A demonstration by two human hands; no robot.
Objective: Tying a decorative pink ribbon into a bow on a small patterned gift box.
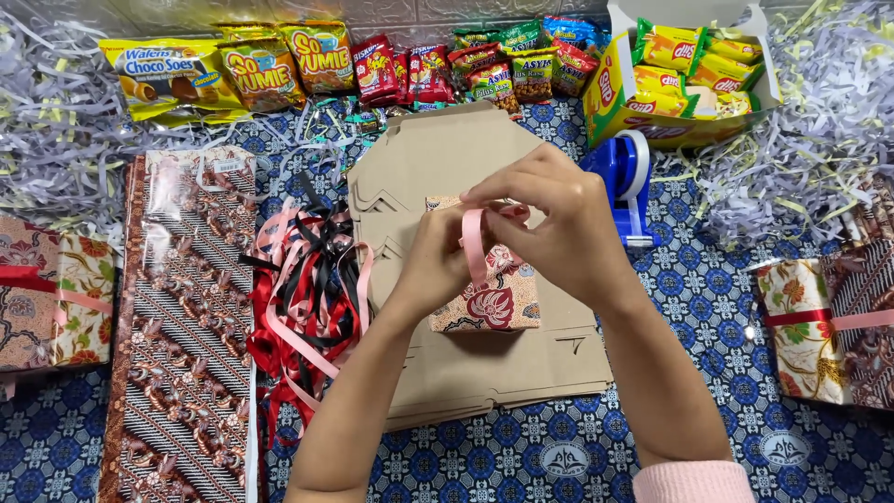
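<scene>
Bright, even light, pretty sharp all over

Soft shadows only, bit of glare on the snack packets [279, 61] up top, and the hands [521, 233] look slightly soft.

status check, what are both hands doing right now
Left hand steadies the small wrapped box. Right hand pinches the pink ribbon over the box top. Box sits on flat cardboard sheets. Loose ribbon pile left of it, apart.

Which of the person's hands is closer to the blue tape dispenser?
The right hand. It works at the top of the small wrapped box, just left of the blue tape dispenser. The left hand is further left, on the box's far side, holding it with the pink ribbon.
</scene>
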